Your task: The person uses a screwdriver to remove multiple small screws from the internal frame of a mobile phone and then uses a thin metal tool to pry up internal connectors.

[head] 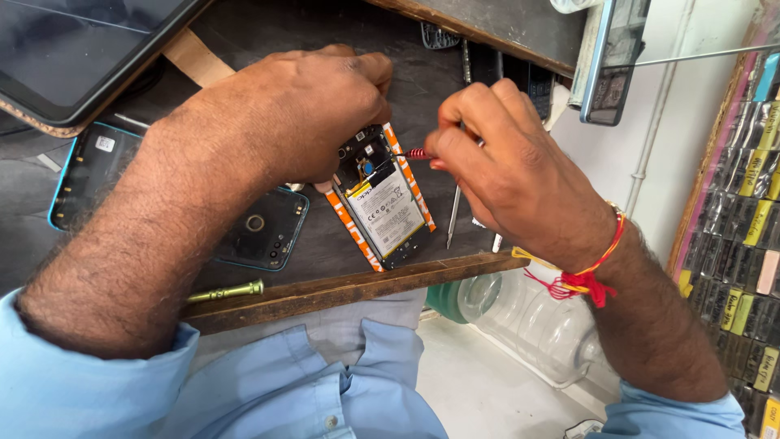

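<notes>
Lying face-down near the front edge of the dark workbench [455, 73], the opened smartphone [382, 199] shows its battery, its upper circuit board and an orange frame. A small screwdriver [417, 153] with a red grip points sideways at the upper right of the phone; its tip seems to sit at the frame near the board, though the contact point is too small to read.

Judging by this, the step is working a screw or clip at that edge. Doing it well would mean keeping the tip seated, turning with light pressure, staying off the battery, and pinning the phone so it cannot skate.

The left hand [301, 106] arches over the phone's top, palm down, fingers curled and pressing on its upper end. The forearm comes in from the lower left in a light blue sleeve. The right hand [512, 171] is bent at the wrist, fingers pinched on the screwdriver, with red and yellow thread at the wrist.

Just right of the phone lie tweezers [453, 215]. A removed back cover [264, 232] rests to the left, a brass-coloured tool [227, 291] on the wooden front rail [366, 284], and a tablet [73, 49] at far upper left.
</notes>
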